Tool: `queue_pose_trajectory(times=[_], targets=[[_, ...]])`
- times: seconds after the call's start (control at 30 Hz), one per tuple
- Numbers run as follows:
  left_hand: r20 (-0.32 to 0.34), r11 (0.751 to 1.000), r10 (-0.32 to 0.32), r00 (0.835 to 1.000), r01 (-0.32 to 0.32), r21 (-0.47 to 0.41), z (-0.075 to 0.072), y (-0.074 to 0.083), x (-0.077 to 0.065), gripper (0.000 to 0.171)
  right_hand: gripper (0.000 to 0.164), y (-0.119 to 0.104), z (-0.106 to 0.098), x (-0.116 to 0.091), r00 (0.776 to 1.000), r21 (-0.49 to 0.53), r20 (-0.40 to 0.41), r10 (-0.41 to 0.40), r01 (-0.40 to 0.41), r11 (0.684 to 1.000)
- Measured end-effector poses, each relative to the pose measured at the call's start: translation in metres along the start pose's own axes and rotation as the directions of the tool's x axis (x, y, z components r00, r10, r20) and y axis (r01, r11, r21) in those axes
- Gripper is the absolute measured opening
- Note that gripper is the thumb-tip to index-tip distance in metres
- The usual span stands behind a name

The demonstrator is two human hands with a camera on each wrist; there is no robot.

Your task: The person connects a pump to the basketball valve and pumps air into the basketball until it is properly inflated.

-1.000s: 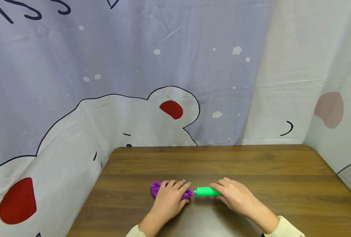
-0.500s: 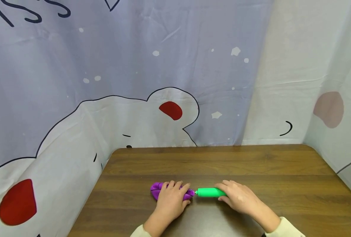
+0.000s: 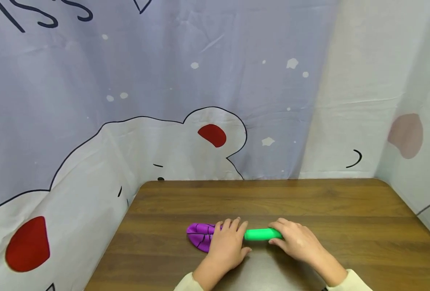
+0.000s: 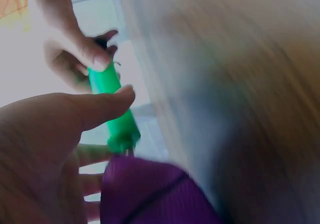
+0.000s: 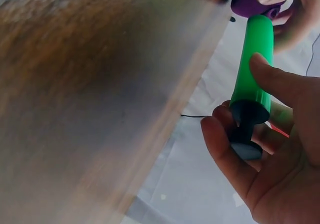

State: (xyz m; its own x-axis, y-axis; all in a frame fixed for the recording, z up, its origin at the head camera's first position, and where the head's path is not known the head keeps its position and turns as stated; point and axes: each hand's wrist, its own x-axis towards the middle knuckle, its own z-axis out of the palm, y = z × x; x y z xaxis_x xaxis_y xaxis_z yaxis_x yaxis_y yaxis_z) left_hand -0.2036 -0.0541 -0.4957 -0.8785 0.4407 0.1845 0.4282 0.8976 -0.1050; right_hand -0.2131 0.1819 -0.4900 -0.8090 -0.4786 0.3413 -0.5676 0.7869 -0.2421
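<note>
A limp, folded purple ball [image 3: 198,236] with black lines lies on the table. My left hand [image 3: 226,244] holds its right end and covers the joint in the head view. A green hand pump [image 3: 262,234] meets the ball through a thin metal needle [image 4: 129,152], seen in the left wrist view. There, the left thumb [image 4: 107,107] crosses in front of the pump; whether it touches the barrel I cannot tell. My right hand [image 3: 298,241] grips the pump's right end, its thumb along the barrel. Its fingers curl round the black plunger and handle [image 5: 245,149].
The brown wooden table [image 3: 309,202] extends behind and to both sides of the hands. A printed curtain [image 3: 164,81] hangs along the back and the sides of the table.
My left hand has slid right over the joint of ball and pump, uncovering more of the ball's left part. The right hand and pump have shifted slightly right.
</note>
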Motion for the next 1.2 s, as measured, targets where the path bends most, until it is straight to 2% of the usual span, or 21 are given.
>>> queue_pose_trajectory(times=[0.23,0.47,0.67,0.77,0.87,0.97,1.2], targets=[[-0.071,0.999,0.053,0.996,-0.052,0.008,0.006,0.029,0.013,0.073,0.037,-0.001,-0.005,0.0,0.999,0.049,-0.015,0.046,-0.045,0.998],[-0.178,0.996,0.083,0.981,-0.079,0.03,0.01,0.044,0.021,0.064,0.039,0.003,-0.008,-0.005,0.992,0.102,-0.126,0.029,-0.017,0.995],[-0.154,0.996,0.092,0.984,-0.091,0.015,0.008,0.054,0.026,0.072,0.038,0.006,-0.009,-0.009,0.989,0.191,-0.136,0.066,-0.039,0.981],[-0.176,0.996,0.093,0.98,-0.089,0.029,0.007,0.058,0.025,0.069,0.038,0.008,-0.01,-0.011,0.985,0.244,-0.145,0.095,-0.058,0.968],[-0.234,0.995,0.093,0.968,-0.082,0.054,0.008,0.059,0.025,0.063,0.035,0.012,-0.013,-0.014,0.98,0.347,-0.128,0.15,-0.097,0.933],[-0.291,0.995,0.086,0.953,-0.067,0.074,0.008,0.059,0.024,0.061,0.03,0.015,-0.018,-0.018,0.973,0.468,-0.087,0.212,-0.148,0.871],[-0.391,0.995,0.067,0.918,-0.033,0.093,0.001,0.058,0.023,0.059,0.031,0.021,-0.027,-0.024,0.972,0.636,-0.018,0.235,-0.17,0.753]])
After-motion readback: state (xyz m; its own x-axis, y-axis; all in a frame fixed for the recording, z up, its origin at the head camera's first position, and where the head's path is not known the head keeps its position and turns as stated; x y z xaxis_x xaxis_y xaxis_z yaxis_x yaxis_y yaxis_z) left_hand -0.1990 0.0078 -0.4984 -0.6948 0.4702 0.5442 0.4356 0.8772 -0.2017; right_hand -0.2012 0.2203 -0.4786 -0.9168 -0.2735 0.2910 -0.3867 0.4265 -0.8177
